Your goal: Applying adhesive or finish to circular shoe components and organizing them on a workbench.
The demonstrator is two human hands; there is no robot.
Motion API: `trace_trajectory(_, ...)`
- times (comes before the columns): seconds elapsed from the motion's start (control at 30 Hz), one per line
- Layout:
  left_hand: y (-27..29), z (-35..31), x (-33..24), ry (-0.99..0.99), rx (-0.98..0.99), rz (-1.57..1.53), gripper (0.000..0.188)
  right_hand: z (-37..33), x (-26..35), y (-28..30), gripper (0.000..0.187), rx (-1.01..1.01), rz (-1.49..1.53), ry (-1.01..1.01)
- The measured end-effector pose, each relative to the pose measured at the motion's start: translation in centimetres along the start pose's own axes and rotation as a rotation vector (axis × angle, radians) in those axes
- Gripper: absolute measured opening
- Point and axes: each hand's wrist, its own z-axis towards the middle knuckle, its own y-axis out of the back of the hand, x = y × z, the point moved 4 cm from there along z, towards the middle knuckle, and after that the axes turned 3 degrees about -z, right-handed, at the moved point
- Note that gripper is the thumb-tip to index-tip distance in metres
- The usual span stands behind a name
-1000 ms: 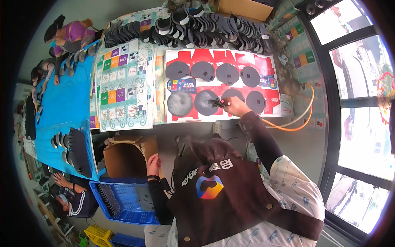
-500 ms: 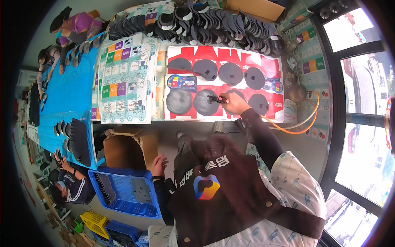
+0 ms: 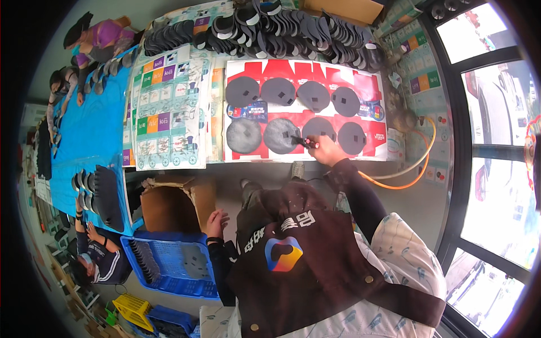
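My right hand (image 3: pixel 325 151) is closed around a black hand tool (image 3: pixel 305 142) that looks like a spray gun. Its tip points left, over the right part of a round dark grey pad (image 3: pixel 276 137) with a whitish film. Left of that pad lies another whitish pad (image 3: pixel 244 136). Darker pads, such as the one at the right end of the near row (image 3: pixel 352 138), show small dark square patches. They lie in two rows on a red and white printed sheet (image 3: pixel 372 153). Well away from the sheet, my left hand (image 3: pixel 216 223) hangs empty with its fingers apart.
Dense rows of curved dark pads (image 3: pixel 282 36) line the table's back. An orange hose (image 3: pixel 394 172) loops right of my arm. Below left stand a cardboard box (image 3: pixel 177 205) and a blue crate (image 3: pixel 169 239). People work around a blue table (image 3: pixel 93 129) at left.
My right hand and the tool have shifted slightly right and nearer to me. Far-row pads that looked lifted or bent now lie flatter. The left hand stays about where it was.
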Motion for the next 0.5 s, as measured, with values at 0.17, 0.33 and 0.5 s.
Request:
trace_trajectory(0.17, 0.5, 0.8, -0.9, -0.002, 0.016, 0.044, 0.024, -0.5, 0.7, 1.3, 0.017, -0.150, -0.019, -0.098)
trace_trajectory(0.33, 1.3, 1.6, -1.1, 0.002, 0.044, 0.012, 0.027, -2.0, -0.6, -1.2, 0.016, -0.183, 0.028, -0.064)
trace_trajectory(0.5, 1.3, 1.3, -1.2, 0.014, 0.077, 0.060, 0.024, -0.9, 2.3, -2.7, 0.020, -0.095, 0.147, 0.026)
